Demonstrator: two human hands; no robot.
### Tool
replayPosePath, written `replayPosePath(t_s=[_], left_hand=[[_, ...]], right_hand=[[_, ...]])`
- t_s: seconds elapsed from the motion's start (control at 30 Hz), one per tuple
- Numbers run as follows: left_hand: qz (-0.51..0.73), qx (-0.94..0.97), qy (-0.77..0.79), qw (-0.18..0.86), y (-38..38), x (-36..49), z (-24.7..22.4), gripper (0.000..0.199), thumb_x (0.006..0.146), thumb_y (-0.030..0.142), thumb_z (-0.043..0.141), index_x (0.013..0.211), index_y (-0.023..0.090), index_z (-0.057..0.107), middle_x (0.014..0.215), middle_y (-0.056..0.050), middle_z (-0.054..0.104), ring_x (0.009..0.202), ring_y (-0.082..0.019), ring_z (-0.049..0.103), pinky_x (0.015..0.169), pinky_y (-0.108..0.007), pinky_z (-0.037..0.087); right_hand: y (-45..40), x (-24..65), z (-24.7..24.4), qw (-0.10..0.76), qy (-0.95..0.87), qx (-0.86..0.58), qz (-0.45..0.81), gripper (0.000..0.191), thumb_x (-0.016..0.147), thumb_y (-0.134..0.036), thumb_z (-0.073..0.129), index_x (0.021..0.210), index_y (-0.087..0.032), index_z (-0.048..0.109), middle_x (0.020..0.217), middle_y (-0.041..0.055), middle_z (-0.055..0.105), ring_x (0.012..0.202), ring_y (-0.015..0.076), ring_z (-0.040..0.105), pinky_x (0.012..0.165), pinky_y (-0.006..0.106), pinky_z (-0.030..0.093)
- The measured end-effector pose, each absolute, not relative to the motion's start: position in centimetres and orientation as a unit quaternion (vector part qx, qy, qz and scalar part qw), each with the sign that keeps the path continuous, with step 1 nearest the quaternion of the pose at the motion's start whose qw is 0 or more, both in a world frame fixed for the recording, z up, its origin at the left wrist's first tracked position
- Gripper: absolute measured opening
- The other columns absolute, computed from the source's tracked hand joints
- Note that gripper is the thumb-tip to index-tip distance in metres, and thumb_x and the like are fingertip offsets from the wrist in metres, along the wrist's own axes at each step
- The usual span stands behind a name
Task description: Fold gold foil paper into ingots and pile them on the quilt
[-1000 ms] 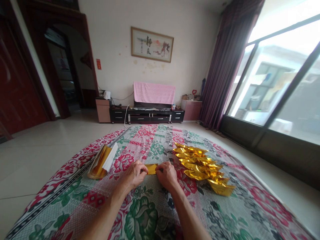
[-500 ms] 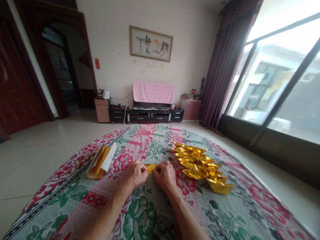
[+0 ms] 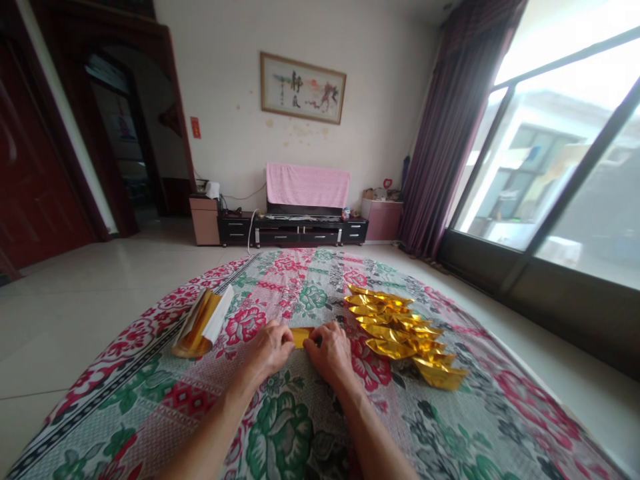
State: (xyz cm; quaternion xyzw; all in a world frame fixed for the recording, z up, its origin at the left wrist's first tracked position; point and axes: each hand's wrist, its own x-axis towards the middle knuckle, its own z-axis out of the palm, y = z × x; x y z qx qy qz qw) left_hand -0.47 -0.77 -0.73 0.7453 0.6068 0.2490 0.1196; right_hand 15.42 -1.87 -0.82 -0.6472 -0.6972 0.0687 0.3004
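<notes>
At the left, on a floral cloth [image 3: 280,433] in green, red and grey, lies a curled bundle of gold and white sheets [image 3: 204,327]. It sits well apart from the hands, its length slanting away toward the upper right, the white edges on its right side.

Next comes the person's left hand [image 3: 273,347], reaching in from the near edge, knuckles up. Its thumb and fingers are pinched together on the left end of a small gold strip [image 3: 301,337].

That strip is in the middle, straight ahead of the person and bridging the gap between the hands. Its long axis runs from side to side, from one set of fingertips to the other, roughly level from where I stand. Neither hand is nearer: each touches its own end, and only the short middle stretch shows, flat and shiny. Whether it rests on the cloth or is lifted slightly, I cannot tell.

The right hand [image 3: 330,350] mirrors the left, fingers curled and closed with the thumb on the strip's right end; the exact fingertip contact is hidden.

Just beyond it, at the right, folded gold pieces [image 3: 400,331] with pointed ends lie overlapping in a slanting row, touching neither hand.
</notes>
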Motion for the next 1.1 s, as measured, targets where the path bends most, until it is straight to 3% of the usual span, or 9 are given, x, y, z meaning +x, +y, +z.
replayPosePath(t_s=[0.27,0.6,0.73,0.87,1.1], left_hand=[[0.250,0.744,0.590,0.187,-0.3,-1.3,-0.5,0.024,0.066,0.006,0.053,0.083,0.019,0.064,0.085,-0.001,0.060,0.076,-0.012,0.055,0.072,-0.021,0.042],[0.275,0.729,0.598,0.189,-0.6,-1.6,-0.6,0.048,0.062,0.004,0.046,0.106,0.019,0.056,0.083,-0.001,0.060,0.076,-0.012,0.055,0.068,-0.020,0.042],[0.289,0.698,0.625,0.196,-0.4,-1.3,-0.4,0.041,0.072,0.006,0.041,0.108,0.017,0.058,0.087,-0.003,0.065,0.080,-0.013,0.059,0.072,-0.022,0.043],[0.295,0.693,0.630,0.189,-0.3,-1.3,-0.3,0.032,0.079,0.014,0.041,0.104,0.019,0.062,0.098,-0.006,0.068,0.090,-0.015,0.061,0.078,-0.024,0.043],[0.354,0.693,0.605,0.169,-0.6,-1.1,-0.9,0.023,0.074,0.015,0.048,0.091,0.017,0.063,0.084,-0.003,0.068,0.077,-0.013,0.061,0.071,-0.022,0.044]], right_hand=[[-1.8,15.6,-0.8,0.303,-0.702,-0.640,0.072,0.010,0.072,-0.029,0.060,0.075,-0.023,0.067,0.088,0.0031,0.059,0.081,0.0167,0.050,0.069,0.026,0.032],[-1.9,15.7,-1.2,0.340,-0.698,-0.628,0.058,0.023,0.073,-0.023,0.053,0.095,-0.021,0.059,0.092,0.0038,0.059,0.083,0.0183,0.051,0.072,0.027,0.034],[-2.0,15.5,-1.0,0.356,-0.692,-0.624,0.064,0.037,0.071,-0.023,0.054,0.108,-0.018,0.052,0.093,0.0047,0.060,0.085,0.0186,0.052,0.076,0.027,0.034],[-2.2,15.5,-0.9,0.342,-0.698,-0.626,0.059,0.032,0.072,-0.026,0.054,0.103,-0.019,0.055,0.094,0.0048,0.059,0.085,0.0184,0.051,0.075,0.027,0.034],[-2.1,15.5,-1.1,0.345,-0.701,-0.623,0.047,0.023,0.071,-0.024,0.055,0.093,-0.020,0.058,0.090,0.0042,0.058,0.084,0.0189,0.051,0.072,0.028,0.034]])
